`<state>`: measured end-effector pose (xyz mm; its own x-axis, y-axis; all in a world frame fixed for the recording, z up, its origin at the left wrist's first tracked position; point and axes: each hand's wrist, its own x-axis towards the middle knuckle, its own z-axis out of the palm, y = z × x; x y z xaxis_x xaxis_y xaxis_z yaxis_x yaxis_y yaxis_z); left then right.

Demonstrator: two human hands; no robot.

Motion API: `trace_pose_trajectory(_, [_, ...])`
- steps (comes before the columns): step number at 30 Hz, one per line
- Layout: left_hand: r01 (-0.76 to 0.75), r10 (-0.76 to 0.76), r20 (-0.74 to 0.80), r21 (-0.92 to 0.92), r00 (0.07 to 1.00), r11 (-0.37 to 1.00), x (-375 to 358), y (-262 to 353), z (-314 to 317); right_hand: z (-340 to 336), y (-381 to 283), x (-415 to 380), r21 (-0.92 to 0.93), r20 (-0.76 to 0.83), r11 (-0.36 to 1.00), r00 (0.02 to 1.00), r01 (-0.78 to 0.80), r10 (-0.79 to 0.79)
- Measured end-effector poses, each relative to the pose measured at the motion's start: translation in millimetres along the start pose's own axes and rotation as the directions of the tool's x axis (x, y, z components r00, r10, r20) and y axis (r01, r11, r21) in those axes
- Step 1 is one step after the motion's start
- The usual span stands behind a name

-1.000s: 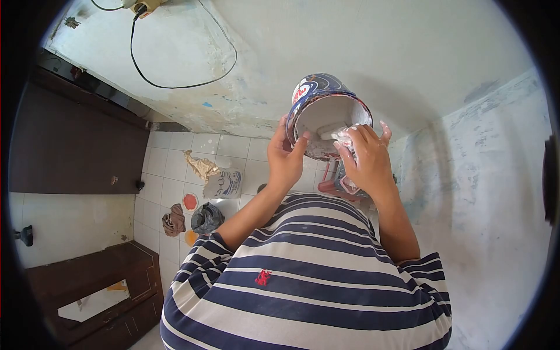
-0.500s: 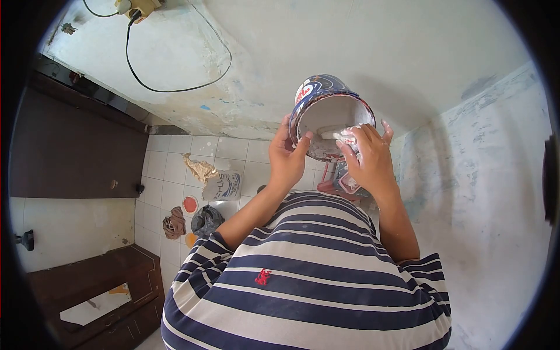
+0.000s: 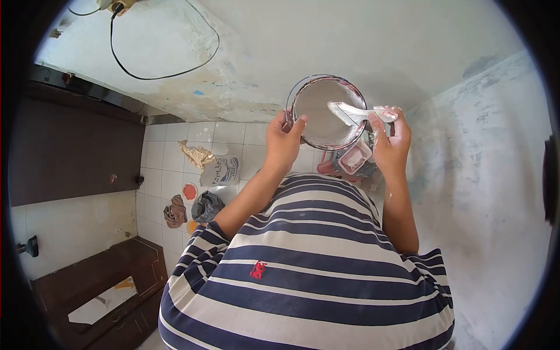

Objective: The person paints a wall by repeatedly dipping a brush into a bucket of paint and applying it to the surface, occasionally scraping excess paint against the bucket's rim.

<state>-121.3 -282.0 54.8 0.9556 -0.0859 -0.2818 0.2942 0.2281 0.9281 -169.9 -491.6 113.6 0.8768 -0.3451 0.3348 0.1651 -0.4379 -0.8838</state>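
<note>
My left hand (image 3: 284, 140) grips the left rim of a paint bucket (image 3: 298, 138), thumb over the edge and fingers round the outside. The bucket's mouth faces me, and its inside is smeared with white paste. In my right hand (image 3: 391, 137), at the right rim, is a putty knife (image 3: 353, 111) thickly coated with white paste. Its broad end lies over the bucket's mouth. White smears cover my right fingers.
A wall (image 3: 373, 41) stands directly ahead, with a looping black cable (image 3: 166, 77) at upper left. On the tiled floor are a printed sack (image 3: 221, 170), a dark plastic bag (image 3: 207, 206), a brown cloth-like bundle (image 3: 175, 212) and a pinkish tray (image 3: 354, 158). A dark cabinet (image 3: 140, 256) stands lower left.
The bucket has turned so that its mouth faces me more fully. My right hand has drawn back right from inside it, bringing the white-coated putty knife into view.
</note>
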Motion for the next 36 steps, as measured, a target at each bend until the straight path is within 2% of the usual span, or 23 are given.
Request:
trace_pose_trajectory(2, [0.013, -0.013, 0.024, -0.009, 1.000, 1.000, 1.4, -6.7, -1.4, 0.4, 14.8, -6.0, 0.211, -0.082, 0.977, 0.995, -0.034, 0.052])
trace_pose_trajectory(3, [0.015, -0.015, 0.024, -0.007, 1.000, 1.000, 1.7, -7.9, -1.4, 1.4, 19.4, -8.8, 0.212, -0.083, 0.977, 0.995, -0.037, 0.056])
trace_pose_trajectory(5, [0.050, -0.051, 0.027, 0.022, 0.998, 0.999, 1.4, -10.2, -1.5, 2.5, 26.3, -14.0, 0.317, -0.243, 0.947, 0.962, -0.043, 0.125])
trace_pose_trajectory(9, [0.072, -0.076, 0.055, 0.078, 0.996, 0.994, 0.5, -11.6, 0.5, 5.2, 30.8, -21.8, 0.305, -0.340, 0.952, 0.931, -0.023, 0.132])
trace_pose_trajectory(11, [0.045, -0.051, 0.056, 0.097, 0.997, 0.994, -6.4, -9.1, 8.5, 2.7, 35.0, -25.3, 0.023, -0.243, 0.995, 0.966, 0.100, -0.092])
trace_pose_trajectory(12, [0.047, -0.054, 0.060, 0.103, 0.997, 0.994, -7.4, -9.8, 9.6, 0.3, 31.4, -26.2, -0.121, -0.188, 0.975, 0.960, 0.186, -0.206])
trace_pose_trajectory(13, [0.048, -0.056, 0.070, 0.107, 0.996, 0.993, -8.1, -10.6, 10.9, -2.5, 25.7, -26.9, -0.122, -0.194, 0.976, 0.960, 0.180, -0.201])
trace_pose_trajectory(15, [0.048, -0.058, 0.085, 0.113, 0.995, 0.992, -7.7, -15.0, 13.2, -5.2, 12.2, -26.6, -0.264, 0.059, 0.926, 0.962, 0.271, -0.265])
trace_pose_trajectory(17, [0.009, -0.023, 0.106, 0.132, 0.994, 0.991, -5.3, -25.0, 13.1, -5.0, 12.1, -25.2, -0.260, 0.107, 0.923, 0.959, 0.283, -0.263])
trace_pose_trajectory(18, [0.009, -0.024, 0.108, 0.133, 0.994, 0.991, -4.4, -27.6, 14.0, -6.1, 10.9, -24.4, -0.249, 0.222, 0.943, 0.961, 0.221, -0.166])
trace_pose_trajectory(19, [-0.091, 0.070, 0.120, 0.187, 0.990, 0.978, -4.4, -30.0, 15.0, -7.1, 9.0, -24.1, -0.245, 0.335, 0.957, 0.940, 0.156, -0.067])
trace_pose_trajectory(20, [-0.190, 0.161, 0.137, 0.239, 0.978, 0.952, -4.7, -31.1, 16.1, -7.4, 3.8, -21.9, -0.246, 0.334, 0.957, 0.940, 0.154, -0.065])
trace_pose_trajectory(22, [-0.220, 0.187, 0.149, 0.248, 0.971, 0.943, -4.3, -30.6, 18.1, -5.6, -6.2, -13.6, -0.336, 0.492, 0.939, 0.837, -0.071, 0.239])
trace_pose_trajectory(23, [-0.250, 0.213, 0.161, 0.257, 0.964, 0.934, -4.9, -30.2, 18.8, -2.3, -0.4, -11.6, -0.336, 0.491, 0.939, 0.838, -0.073, 0.240])
trace_pose_trajectory(25, [-0.228, 0.190, 0.171, 0.236, 0.967, 0.945, -7.8, -25.7, 21.4, 8.4, 20.2, -7.4, -0.312, 0.504, 0.943, 0.862, 0.118, 0.059])
trace_pose_trajectory(26, [-0.208, 0.172, 0.177, 0.214, 0.969, 0.954, -8.5, -24.3, 22.3, 12.8, 27.4, -5.2, -0.314, 0.503, 0.942, 0.862, 0.116, 0.061])
trace_pose_trajectory(28, [-0.224, 0.187, 0.185, 0.210, 0.965, 0.952, -7.3, -27.6, 22.1, 20.9, 37.3, -0.1, -0.277, 0.443, 0.929, 0.890, 0.246, -0.104])
trace_pose_trajectory(29, [-0.241, 0.202, 0.192, 0.208, 0.960, 0.948, -6.3, -29.1, 21.4, 22.5, 38.1, 2.1, -0.275, 0.446, 0.929, 0.889, 0.249, -0.106])
trace_pose_trajectory(31, [-0.241, 0.203, 0.180, 0.220, 0.962, 0.945, -4.6, -31.7, 19.4, 24.3, 39.8, 3.5, -0.306, 0.350, 0.907, 0.920, 0.288, -0.175])
trace_pose_trajectory(34, [-0.220, 0.191, 0.146, 0.221, 0.971, 0.950, -6.9, -26.3, 18.8, 21.4, 32.0, -2.0, -0.401, 0.312, 0.880, 0.941, 0.256, -0.131])
trace_pose_trajectory(36, [-0.205, 0.182, 0.123, 0.209, 0.976, 0.956, -8.5, -26.0, 17.5, 20.8, 33.0, -9.2, -0.414, 0.372, 0.873, 0.923, 0.257, -0.096])
